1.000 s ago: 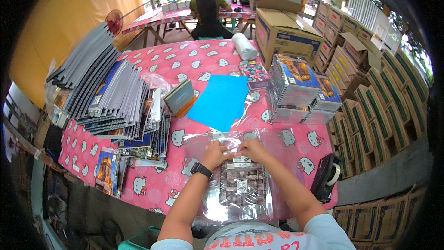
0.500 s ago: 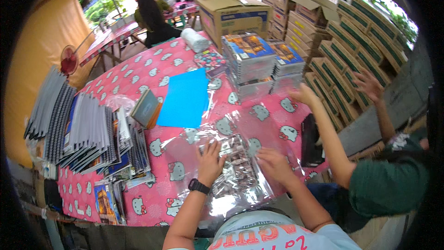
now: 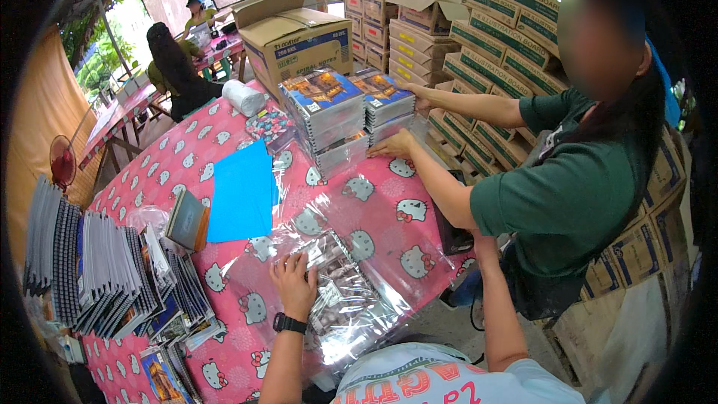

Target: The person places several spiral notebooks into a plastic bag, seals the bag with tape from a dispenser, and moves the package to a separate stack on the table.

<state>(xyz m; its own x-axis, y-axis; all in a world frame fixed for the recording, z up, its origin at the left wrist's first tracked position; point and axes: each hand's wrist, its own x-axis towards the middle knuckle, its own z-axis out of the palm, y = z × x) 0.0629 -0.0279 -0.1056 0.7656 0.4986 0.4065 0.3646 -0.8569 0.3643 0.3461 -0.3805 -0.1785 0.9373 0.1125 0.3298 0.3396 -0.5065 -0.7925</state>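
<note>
My left hand [image 3: 295, 284], with a black watch on its wrist, lies with fingers spread on a clear plastic sheet [image 3: 396, 295] at the table's near edge. Under the plastic is a spiral notebook [image 3: 340, 277] with a black-and-white picture cover. My right hand [image 3: 486, 245] is out to the right, beyond the table edge, near a black object [image 3: 455, 228]. Its fingers are hidden by a co-worker's arm. The co-worker, in a green shirt, has both hands on the shorter of two notebook stacks [image 3: 384, 101].
Rows of spiral notebooks [image 3: 112, 277] stand at the left. Blue sheets [image 3: 241, 194] and a small upright box [image 3: 187, 221] lie mid-table. A taller notebook stack [image 3: 321, 97], a white roll [image 3: 243, 97] and a large carton [image 3: 295, 45] are farther back. Boxes [image 3: 493, 52] are piled behind the co-worker.
My right hand has left the plastic and reached right. My left hand stays on it. The co-worker has leaned in and placed both hands on the shorter stack. The view has turned right.
</note>
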